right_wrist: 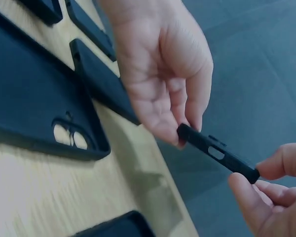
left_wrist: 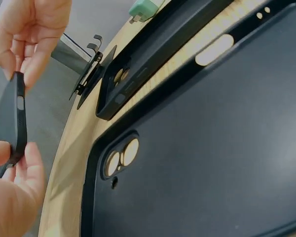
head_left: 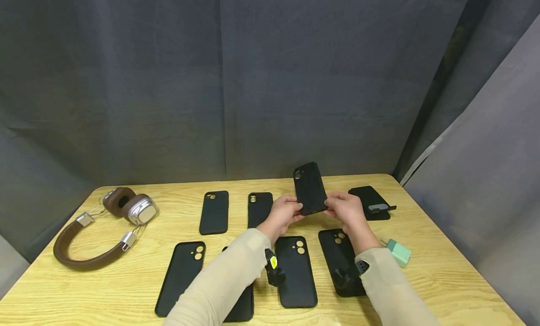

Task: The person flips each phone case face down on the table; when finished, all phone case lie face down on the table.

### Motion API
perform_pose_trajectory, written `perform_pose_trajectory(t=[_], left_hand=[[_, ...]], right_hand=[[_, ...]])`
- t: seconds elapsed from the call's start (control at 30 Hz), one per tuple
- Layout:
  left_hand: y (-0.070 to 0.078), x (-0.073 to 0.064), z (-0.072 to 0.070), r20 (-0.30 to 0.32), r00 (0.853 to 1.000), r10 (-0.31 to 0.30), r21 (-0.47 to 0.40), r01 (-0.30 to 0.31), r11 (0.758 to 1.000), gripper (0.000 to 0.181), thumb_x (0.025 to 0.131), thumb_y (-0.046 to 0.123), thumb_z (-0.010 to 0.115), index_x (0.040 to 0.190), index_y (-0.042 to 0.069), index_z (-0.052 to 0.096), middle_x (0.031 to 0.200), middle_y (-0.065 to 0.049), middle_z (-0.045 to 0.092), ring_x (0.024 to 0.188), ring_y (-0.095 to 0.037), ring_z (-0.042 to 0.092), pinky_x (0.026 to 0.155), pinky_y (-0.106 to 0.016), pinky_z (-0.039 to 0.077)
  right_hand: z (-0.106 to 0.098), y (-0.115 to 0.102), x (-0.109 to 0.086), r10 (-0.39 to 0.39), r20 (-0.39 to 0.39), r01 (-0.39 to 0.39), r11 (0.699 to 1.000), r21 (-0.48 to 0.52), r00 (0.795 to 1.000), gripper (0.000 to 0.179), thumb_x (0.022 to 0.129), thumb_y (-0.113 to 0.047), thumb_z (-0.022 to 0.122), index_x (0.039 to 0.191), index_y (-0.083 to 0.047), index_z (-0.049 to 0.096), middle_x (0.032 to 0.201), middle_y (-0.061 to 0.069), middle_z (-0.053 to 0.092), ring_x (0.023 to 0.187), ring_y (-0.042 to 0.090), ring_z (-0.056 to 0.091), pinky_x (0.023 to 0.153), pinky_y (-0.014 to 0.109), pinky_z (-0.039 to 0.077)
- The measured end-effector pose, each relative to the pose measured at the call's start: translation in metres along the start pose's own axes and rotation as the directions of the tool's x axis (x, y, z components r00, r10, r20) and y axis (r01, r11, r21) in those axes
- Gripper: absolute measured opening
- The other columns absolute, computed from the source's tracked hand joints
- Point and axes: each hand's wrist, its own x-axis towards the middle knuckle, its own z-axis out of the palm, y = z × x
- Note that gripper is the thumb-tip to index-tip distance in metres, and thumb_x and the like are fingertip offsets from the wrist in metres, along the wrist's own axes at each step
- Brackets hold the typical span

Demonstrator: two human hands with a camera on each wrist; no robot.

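Note:
A black phone case (head_left: pixel 311 189) is held up over the far part of the table, leaning back, its camera cutouts at the upper left. My left hand (head_left: pixel 281 214) pinches its lower left corner between thumb and fingers. At the lower right corner, my right hand (head_left: pixel 347 212) pinches it the same way. The left wrist view shows the case (left_wrist: pixel 14 118) edge-on with a slot in its bottom edge. Beneath my forearms lie more black cases, among them one case (head_left: pixel 296 274) under the left wrist and another case (head_left: pixel 333 251) under the right.
Two smaller black cases, a left one (head_left: pixel 214 213) and a right one (head_left: pixel 259 206), lie farther back. Brown and silver headphones (head_left: pixel 143 209) rest at the left. Toward the right are a black folding stand (head_left: pixel 364 195) and a mint plug charger (head_left: pixel 398 253). A grey curtain (head_left: pixel 303 82) hangs behind.

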Motion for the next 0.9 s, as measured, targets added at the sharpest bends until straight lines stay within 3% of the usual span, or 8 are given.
perform_pose_trajectory(t=[0.1, 0.3, 0.6, 0.9], left_hand=[[-0.001, -0.003, 0.001, -0.029, 0.999, 0.035, 0.096, -0.032, 0.995, 0.032, 0.089, 0.000, 0.056, 0.119, -0.007, 0.048, 0.110, -0.019, 0.053, 0.085, -0.024, 0.061, 0.076, -0.034, 0.054], [-0.005, -0.007, 0.003, -0.075, 0.994, 0.076, 0.299, -0.050, 0.953, 0.029, 0.087, 0.001, 0.059, 0.115, -0.006, 0.052, 0.109, -0.018, 0.056, 0.080, -0.027, 0.064, 0.074, -0.036, 0.052], [-0.008, -0.009, 0.001, -0.105, 0.991, 0.081, 0.416, -0.030, 0.909, 0.027, 0.084, -0.004, 0.060, 0.109, -0.006, 0.053, 0.106, -0.018, 0.054, 0.074, -0.026, 0.063, 0.065, -0.032, 0.052], [-0.008, -0.006, -0.003, -0.109, 0.992, 0.071, 0.595, 0.007, 0.804, 0.025, 0.079, -0.002, 0.065, 0.101, -0.002, 0.054, 0.090, -0.010, 0.050, 0.072, -0.021, 0.045, 0.061, -0.028, 0.041]], right_hand=[[-0.002, 0.006, 0.004, 0.011, 0.022, -0.010, 0.999, -0.037, 1.000, 0.040, 0.090, -0.004, 0.049, 0.127, 0.010, 0.048, 0.121, 0.025, 0.047, 0.072, 0.010, 0.057, 0.070, 0.024, 0.054], [-0.001, 0.022, 0.015, 0.050, 0.036, -0.046, 0.993, -0.109, 0.998, 0.039, 0.088, -0.003, 0.049, 0.125, 0.009, 0.051, 0.122, 0.029, 0.048, 0.061, 0.007, 0.061, 0.069, 0.031, 0.055], [0.007, 0.038, 0.021, 0.056, 0.058, -0.046, 0.985, -0.164, 0.997, 0.035, 0.084, 0.001, 0.052, 0.118, 0.012, 0.054, 0.106, 0.023, 0.055, 0.066, 0.013, 0.061, 0.065, 0.029, 0.054], [0.013, 0.044, 0.030, 0.063, 0.095, -0.033, 0.958, -0.286, 0.993, 0.031, 0.082, 0.001, 0.055, 0.111, 0.013, 0.057, 0.104, 0.023, 0.056, 0.075, 0.020, 0.062, 0.067, 0.031, 0.054]])
